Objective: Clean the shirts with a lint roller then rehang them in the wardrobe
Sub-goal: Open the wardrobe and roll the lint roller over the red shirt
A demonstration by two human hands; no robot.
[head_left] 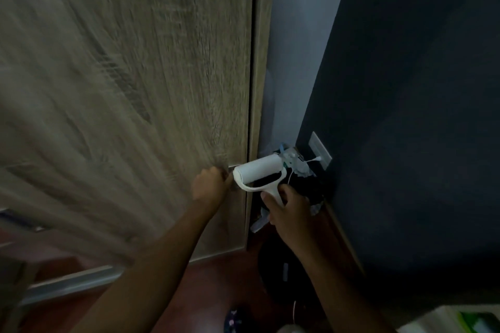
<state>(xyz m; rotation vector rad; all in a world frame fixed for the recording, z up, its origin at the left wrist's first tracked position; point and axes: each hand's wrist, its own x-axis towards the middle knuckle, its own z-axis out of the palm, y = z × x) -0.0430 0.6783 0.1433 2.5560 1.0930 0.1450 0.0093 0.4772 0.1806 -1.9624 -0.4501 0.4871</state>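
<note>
Wardrobe door (pixel 135 89) filled most of the view, pale wood grain, badly blurred. No shirts in sight; presumably behind the door, so cleaning had not begun.

Left hand (pixel 212 182) sat at the door's right edge, low down, fingers (pixel 223 174) curled in on the small metal door handle (pixel 234 167). How much of the handle they enclosed, I could not tell.

Lint roller (pixel 258 170) was held in the air just right of the door's edge, touching nothing else. Right hand (pixel 289 211) gripped its white handle, fingers (pixel 286 189) wrapped round it and thumb laid along the side. Roll pointed up and away, white sheet facing out.

Right of the door: narrow gap with a heap of clutter (pixel 293 161), then a dark wall (pixel 405 116) with a socket (pixel 320 154). Reddish floor (pixel 216 286) below the door.

Handling, as judged: roller looked light, rigid plastic, easy one-handed. Best held at the handle as it was, never the roll, since the sheet is tacky and would pick up skin grease. Shirts should be soft and limp, prone to slipping; better lifted by the hanger hook or shoulders, then pulled taut for rolling
</note>
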